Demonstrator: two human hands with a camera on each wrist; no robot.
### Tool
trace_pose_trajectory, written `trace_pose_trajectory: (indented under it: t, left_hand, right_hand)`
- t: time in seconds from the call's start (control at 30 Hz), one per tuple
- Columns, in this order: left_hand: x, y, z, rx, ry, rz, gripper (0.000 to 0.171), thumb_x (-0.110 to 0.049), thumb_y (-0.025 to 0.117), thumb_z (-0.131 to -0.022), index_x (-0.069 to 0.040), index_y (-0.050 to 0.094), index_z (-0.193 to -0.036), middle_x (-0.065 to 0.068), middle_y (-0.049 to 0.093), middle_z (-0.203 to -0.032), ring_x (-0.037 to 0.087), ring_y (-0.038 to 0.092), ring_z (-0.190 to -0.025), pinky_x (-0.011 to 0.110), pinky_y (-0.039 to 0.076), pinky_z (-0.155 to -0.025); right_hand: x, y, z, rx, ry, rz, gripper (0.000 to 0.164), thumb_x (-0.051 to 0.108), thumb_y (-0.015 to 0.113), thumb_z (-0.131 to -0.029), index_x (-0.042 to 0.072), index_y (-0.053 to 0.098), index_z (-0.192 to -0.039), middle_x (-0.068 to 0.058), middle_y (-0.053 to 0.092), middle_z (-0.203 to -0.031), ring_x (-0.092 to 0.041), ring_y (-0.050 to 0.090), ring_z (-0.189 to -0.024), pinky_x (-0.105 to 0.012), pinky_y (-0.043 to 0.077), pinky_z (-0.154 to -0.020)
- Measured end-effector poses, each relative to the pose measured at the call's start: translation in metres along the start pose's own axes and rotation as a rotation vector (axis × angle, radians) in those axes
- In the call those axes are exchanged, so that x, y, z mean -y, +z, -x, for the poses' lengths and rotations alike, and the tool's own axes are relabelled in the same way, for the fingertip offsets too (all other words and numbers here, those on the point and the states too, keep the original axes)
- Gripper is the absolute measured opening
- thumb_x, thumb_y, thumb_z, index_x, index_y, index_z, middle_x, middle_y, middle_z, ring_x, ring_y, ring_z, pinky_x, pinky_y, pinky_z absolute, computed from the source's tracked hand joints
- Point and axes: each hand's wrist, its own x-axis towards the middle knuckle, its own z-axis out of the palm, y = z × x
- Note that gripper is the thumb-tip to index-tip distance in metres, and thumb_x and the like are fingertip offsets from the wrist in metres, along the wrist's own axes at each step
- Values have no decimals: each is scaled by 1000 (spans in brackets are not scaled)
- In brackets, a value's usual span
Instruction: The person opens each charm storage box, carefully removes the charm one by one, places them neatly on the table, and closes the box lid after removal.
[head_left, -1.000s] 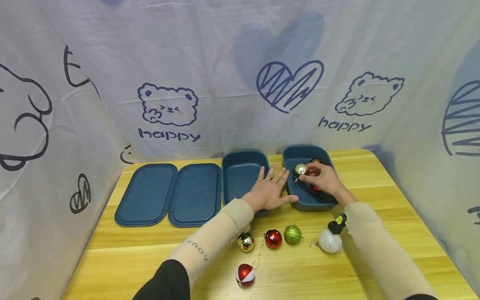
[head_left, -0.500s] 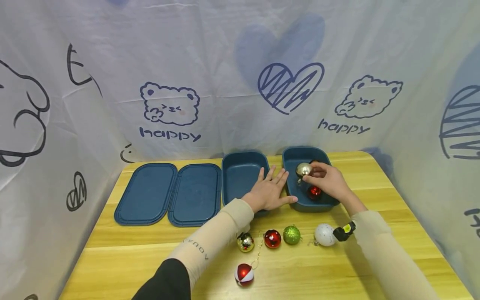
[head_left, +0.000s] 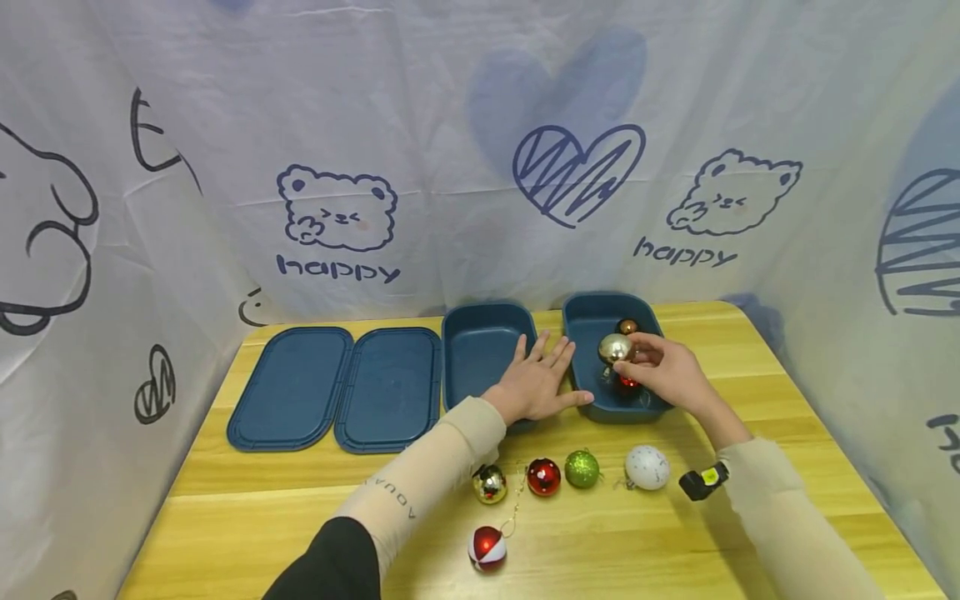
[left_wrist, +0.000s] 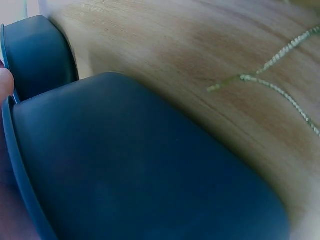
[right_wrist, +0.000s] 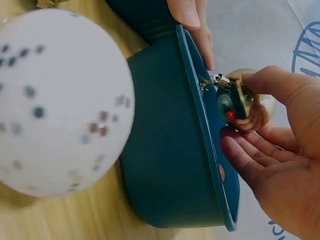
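My right hand (head_left: 667, 371) pinches a shiny gold Christmas ball (head_left: 615, 349) between thumb and fingers, over the right blue container (head_left: 588, 329). A red ball (head_left: 628, 384) and a small bronze ball (head_left: 627, 327) lie in that container. In the right wrist view the gold ball (right_wrist: 257, 107) is near the container's rim, its cap and string towards the box. My left hand (head_left: 536, 387) lies with straight, spread fingers across the left blue container (head_left: 483, 350), its fingertips and thumb reaching the right container's edge. No object is visible in the left container's uncovered part.
Two blue lids (head_left: 292, 387) lie flat at the left. In front of the containers sit a gold ball (head_left: 490, 484), a red ball (head_left: 543, 477), a green glitter ball (head_left: 582, 469) and a white speckled ball (head_left: 648, 467). A red-and-white ball (head_left: 487, 548) lies nearer.
My right hand has moved slightly right and nearer with the gold ball, which now partly covers the red ball. The bronze ball shows more fully. My left hand has stayed put.
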Motion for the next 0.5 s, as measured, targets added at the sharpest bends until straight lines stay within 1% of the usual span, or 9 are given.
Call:
trace_pose_trajectory:
  t: [0.17, 0.33, 0.5]
  left_hand:
    - [0, 1, -1, -1, 1, -1, 99, -84, 22, -99, -20, 6, -172, 0, 5, -180, 30, -5, -167, 59, -2, -133]
    - [1, 1, -1, -1, 3, 1, 99, -84, 23, -99, -21, 4, -172, 0, 5, -180, 30, -5, -167, 60, -2, -133]
    - [1, 1, -1, -2, 1, 0, 99, -84, 23, -99, -20, 5, -172, 1, 5, -180, 30, -4, -167, 60, -3, -133]
  right_hand:
    - [2, 0, 10, 14, -6, -16, 69, 33, 78, -98, -3, 52, -151, -26, 71, -129, -39, 71, -116, -17, 59, -79]
    - [4, 1, 21, 17, -28, -18, 66, 31, 78, -98, -3, 53, -150, -25, 72, -126, -37, 72, -113, -18, 59, -78]
    - [6, 0, 30, 26, -27, -15, 66, 32, 78, -98, -2, 54, -149, -23, 72, -127, -36, 72, -113, -19, 59, -80]
